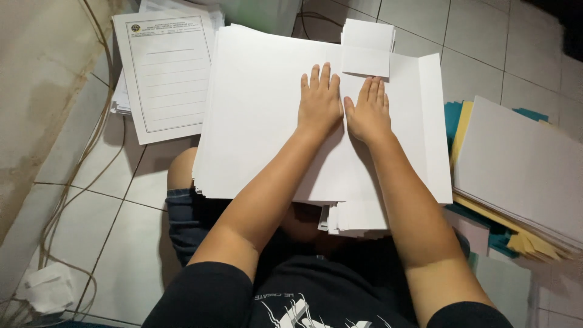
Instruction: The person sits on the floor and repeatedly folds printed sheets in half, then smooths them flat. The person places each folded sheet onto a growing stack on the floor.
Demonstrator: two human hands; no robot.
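Both forearms reach forward; left hand [319,100] and right hand [368,110] lie flat, fingers spread, holding nothing, pressing a folded white sheet [388,140] atop the lap's paper stack [255,127]. Risk: uneven pressure probably skews the crease or slides the stack.

place: home floor workspace — tiled floor [486,36]; paper stacks [261,121]; loose cables [73,182] along wall [36,91]

Far left there's a printed form sheet [164,76] with ruled lines lying on the tiled floor [480,54]. Cables [91,146] snake along the left side, and a stack of coloured card [516,176] sits right.
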